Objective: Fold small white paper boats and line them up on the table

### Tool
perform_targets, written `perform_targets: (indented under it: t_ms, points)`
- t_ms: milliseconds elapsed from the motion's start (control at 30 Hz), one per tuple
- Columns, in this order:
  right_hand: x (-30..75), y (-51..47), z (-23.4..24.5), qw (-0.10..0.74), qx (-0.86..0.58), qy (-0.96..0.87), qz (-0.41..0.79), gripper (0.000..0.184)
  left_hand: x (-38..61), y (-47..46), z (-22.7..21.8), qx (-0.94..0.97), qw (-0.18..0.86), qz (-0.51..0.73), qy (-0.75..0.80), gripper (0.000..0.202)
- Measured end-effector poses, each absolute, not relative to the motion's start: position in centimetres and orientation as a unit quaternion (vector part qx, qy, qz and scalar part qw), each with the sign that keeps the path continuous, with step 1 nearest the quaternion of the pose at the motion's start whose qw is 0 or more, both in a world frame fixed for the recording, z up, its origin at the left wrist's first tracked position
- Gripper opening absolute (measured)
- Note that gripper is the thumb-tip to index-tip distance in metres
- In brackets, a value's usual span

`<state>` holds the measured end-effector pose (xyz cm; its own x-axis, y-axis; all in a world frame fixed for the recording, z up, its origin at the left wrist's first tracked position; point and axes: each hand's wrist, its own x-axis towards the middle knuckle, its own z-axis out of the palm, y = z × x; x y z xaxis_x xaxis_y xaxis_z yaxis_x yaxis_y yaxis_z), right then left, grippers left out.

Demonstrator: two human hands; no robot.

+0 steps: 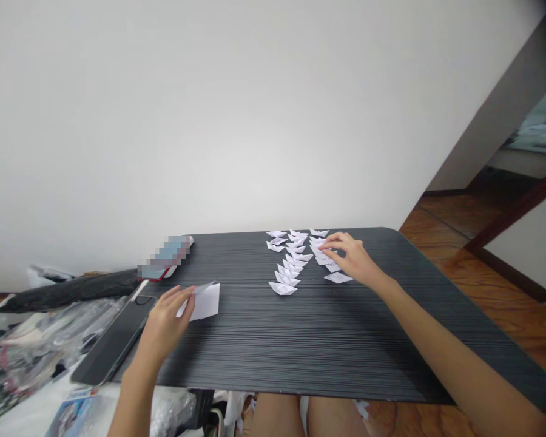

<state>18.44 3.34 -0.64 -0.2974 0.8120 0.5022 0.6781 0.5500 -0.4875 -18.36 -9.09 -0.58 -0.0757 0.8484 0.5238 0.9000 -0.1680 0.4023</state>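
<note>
Left hand (166,315) near the table's (300,346) left edge, fingers pinched on the corner of a small white paper (204,301); paper flat on the dark top, lying just right of the fingertips, long axis running roughly left to right. Right hand (352,258) stretched far across, fingers curled down onto the right row of folded boats (291,264), touching one of them; whether gripped or merely pressed, cannot tell. Boats in two rows running near to far, well right of the paper and farther from the body. One loose boat (338,278) just near of the right palm. Paper closer to the left hand, boats closer to the right. Black tablet (116,340) just left of the left wrist, at the table edge. Bare knees visible under the near edge.
</note>
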Motion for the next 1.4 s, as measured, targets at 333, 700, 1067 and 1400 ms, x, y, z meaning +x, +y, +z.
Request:
perform_targets:
  t_ms: [333, 700, 1067, 1400]
  points:
    - [14.8, 0.0, 1.5, 0.402, -0.35, -0.678, 0.506, 0.037, -1.6, -1.7, 2.8, -0.624, -0.221, -0.562, -0.495, 0.022]
    - [18.3, 1.5, -0.9, 0.498, -0.354, -0.733, 0.299, 0.033, 1.2, 0.2, 2.0, -0.503, -0.664, -0.405, -0.378, 0.037]
    - [19.5, 0.7, 0.2, 0.351, -0.274, -0.815, 0.37, 0.055, 0.4, -0.1, -0.4, -0.705, -0.324, -0.432, -0.46, 0.039]
    - [18.0, 0.1, -0.6, 0.44, -0.336, -0.745, 0.371, 0.022, 0.9, -1.3, -0.2, -0.782, -0.175, -0.417, -0.428, 0.037]
